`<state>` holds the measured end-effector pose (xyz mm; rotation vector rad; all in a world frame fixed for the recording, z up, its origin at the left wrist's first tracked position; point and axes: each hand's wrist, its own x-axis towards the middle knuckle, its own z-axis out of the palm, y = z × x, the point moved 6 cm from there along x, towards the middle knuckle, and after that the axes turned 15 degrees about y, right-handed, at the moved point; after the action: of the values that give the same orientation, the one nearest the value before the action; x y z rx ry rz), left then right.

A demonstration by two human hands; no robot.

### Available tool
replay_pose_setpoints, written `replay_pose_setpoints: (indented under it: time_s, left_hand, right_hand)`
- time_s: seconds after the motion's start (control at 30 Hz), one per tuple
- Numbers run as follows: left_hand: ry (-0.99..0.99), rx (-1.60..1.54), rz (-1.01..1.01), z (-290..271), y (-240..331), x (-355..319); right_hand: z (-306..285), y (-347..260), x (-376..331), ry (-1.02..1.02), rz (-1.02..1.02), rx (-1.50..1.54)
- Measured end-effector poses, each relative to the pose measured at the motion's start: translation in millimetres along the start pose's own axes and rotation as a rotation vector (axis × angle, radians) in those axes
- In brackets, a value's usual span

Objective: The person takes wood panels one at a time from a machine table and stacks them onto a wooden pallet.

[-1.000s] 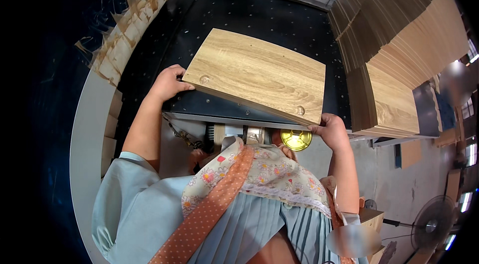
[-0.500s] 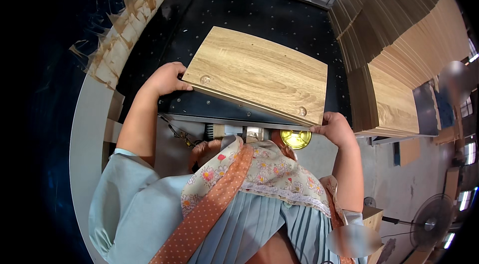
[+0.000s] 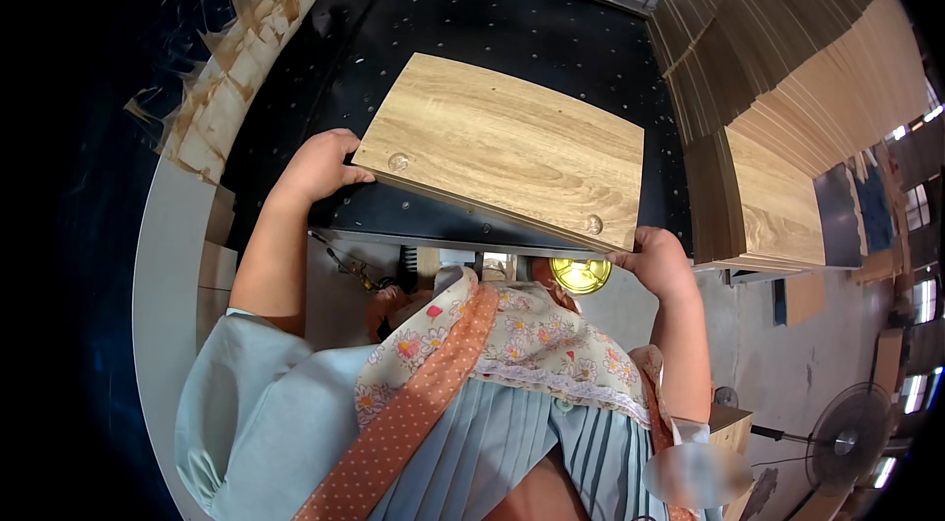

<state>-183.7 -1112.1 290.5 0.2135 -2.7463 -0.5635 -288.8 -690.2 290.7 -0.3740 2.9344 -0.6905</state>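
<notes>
A wood-grain panel (image 3: 507,147) lies at a slant over the black table, with a round recess near each of its two near corners. My left hand (image 3: 325,165) grips its near left corner, the thumb along the near edge. At the near right corner my right hand (image 3: 655,260) is closed on the same panel, lower and closer to me. The near edge looks thicker than a single sheet, but I cannot tell whether a second panel lies beneath. The fingers under the panel are hidden.
The black table (image 3: 354,59) is dotted with small studs. Tall stacks of panels (image 3: 778,78) stand along its right side. Torn paper edging (image 3: 236,59) runs up the left. A yellow round lid (image 3: 581,275) shows below the near edge; a fan (image 3: 847,442) stands lower right.
The panel and both hands have shifted very slightly to the left in the picture. My grip at both corners is the same.
</notes>
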Motion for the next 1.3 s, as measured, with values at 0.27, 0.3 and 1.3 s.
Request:
replay_pose_setpoints:
  time_s: [0.27,0.3,1.3]
  left_hand:
    - [-0.062,-0.480,-0.182,-3.5,-0.5,0.4]
    - [0.007,-0.607,-0.285,4.4,-20.8,-2.8]
    - [0.241,-1.019,-0.563,54.0,-10.8,13.5]
  right_hand:
    - [1.4,33.9,0.8,-0.053,0.019,0.598]
    - [-1.0,35.5,3.2,-0.041,0.049,0.750]
    - [44.7,24.5,21.6,0.384,0.152,1.014]
